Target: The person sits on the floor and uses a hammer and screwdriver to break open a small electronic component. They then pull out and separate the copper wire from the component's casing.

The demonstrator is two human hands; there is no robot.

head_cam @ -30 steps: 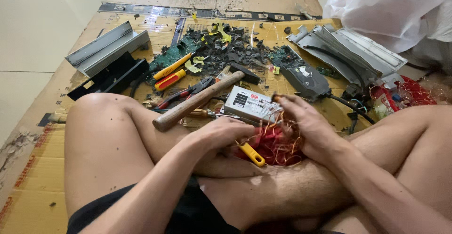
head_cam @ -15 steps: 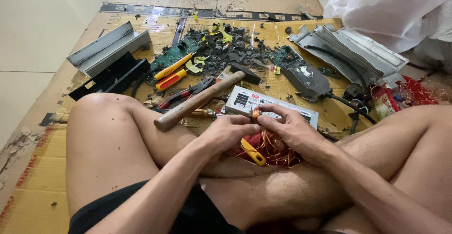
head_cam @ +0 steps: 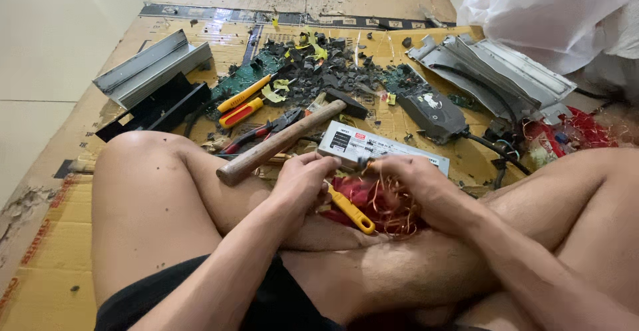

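Head view: a person sits cross-legged on flattened cardboard [head_cam: 46, 238] strewn with scrap. A wooden-handled hammer [head_cam: 279, 143] lies slantwise just beyond the knees, beside a white power supply box [head_cam: 373, 146]. The left hand [head_cam: 303, 181] grips a yellow-handled tool [head_cam: 349, 208], its handle pointing down-right. The right hand [head_cam: 413, 181], fingers pinched narrow, holds tangled copper wire [head_cam: 389, 204], touching the tool's tip between both hands.

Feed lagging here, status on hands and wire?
Left hand grips yellow-handled tool. Right hand pinches copper wire over lap. Hammer lies just beyond, apart.
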